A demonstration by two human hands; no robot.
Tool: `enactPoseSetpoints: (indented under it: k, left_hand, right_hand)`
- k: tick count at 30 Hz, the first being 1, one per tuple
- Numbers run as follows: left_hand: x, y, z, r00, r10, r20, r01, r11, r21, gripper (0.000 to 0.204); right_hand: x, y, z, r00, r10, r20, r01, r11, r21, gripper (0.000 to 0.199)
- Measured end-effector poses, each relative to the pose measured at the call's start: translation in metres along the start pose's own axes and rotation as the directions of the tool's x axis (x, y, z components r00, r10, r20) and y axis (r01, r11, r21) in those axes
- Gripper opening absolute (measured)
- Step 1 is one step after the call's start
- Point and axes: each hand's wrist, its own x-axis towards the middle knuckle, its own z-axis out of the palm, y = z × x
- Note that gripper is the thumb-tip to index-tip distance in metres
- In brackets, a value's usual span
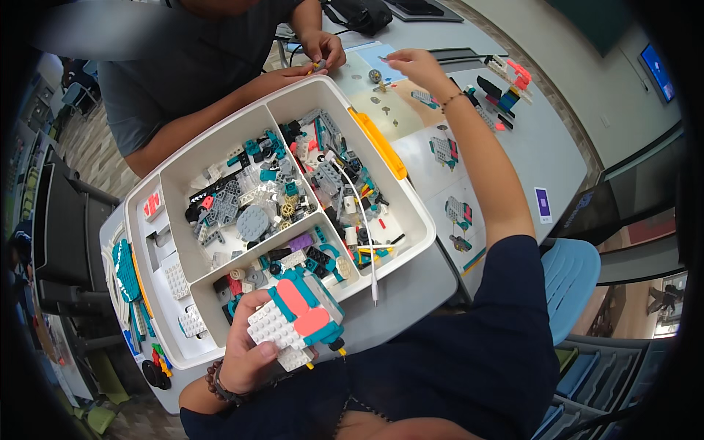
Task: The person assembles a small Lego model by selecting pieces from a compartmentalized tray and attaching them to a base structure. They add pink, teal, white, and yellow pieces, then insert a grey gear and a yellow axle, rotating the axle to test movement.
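Note:
My left hand (253,345) grips a brick-built model (297,312) in white, teal and coral, with small yellow tips at its lower end. It is held over the near edge of a white sorting tray (422,235). My right arm stretches far across the table. Its hand (418,67) is over the printed building sheets (411,110), fingers pinched together; a tiny dark piece seems to show at the fingertips, too small to name. Just below that hand lie a small grey wheel (375,75) and a small yellowish piece (382,87).
Loose bricks fill the tray's compartments, and a white cable (359,194) lies across them. Across the table, a co-worker's hands (323,51) hold a small grey and yellow piece. Another brick build (506,92) stands at the far right. A blue chair (572,286) is at the right.

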Motion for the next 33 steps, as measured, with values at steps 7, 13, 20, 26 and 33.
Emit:
enactPoseSetpoints:
  k: [7,13,20,26,33]
  left_hand:
    - [-0.001,0.0,0.01,0.979,-0.029,-0.201,0.041,0.998,0.052,0.07]
    - [0.0,0.003,0.008,0.981,-0.093,-0.171,0.096,0.995,0.012,0.07]
    - [0.001,0.004,0.011,0.974,-0.09,-0.208,0.107,0.992,0.072,0.074]
    - [0.001,0.003,0.006,0.989,-0.036,-0.141,0.041,0.999,0.033,0.065]
    - [0.005,0.007,0.022,0.919,-0.084,-0.385,0.133,0.986,0.103,0.093]
  right_hand:
    - [0.03,0.011,0.038,0.977,0.058,0.205,-0.023,0.986,-0.167,0.034]
    - [0.01,0.009,0.018,0.987,0.02,0.157,-0.025,0.999,0.031,0.026]
    - [-0.046,0.007,-0.009,0.985,-0.172,-0.013,0.166,0.925,0.342,0.018]
    - [-0.111,0.016,-0.033,0.995,-0.072,-0.061,0.094,0.856,0.508,0.017]
    - [-0.159,0.039,-0.044,0.995,0.091,0.028,-0.083,0.676,0.732,0.012]
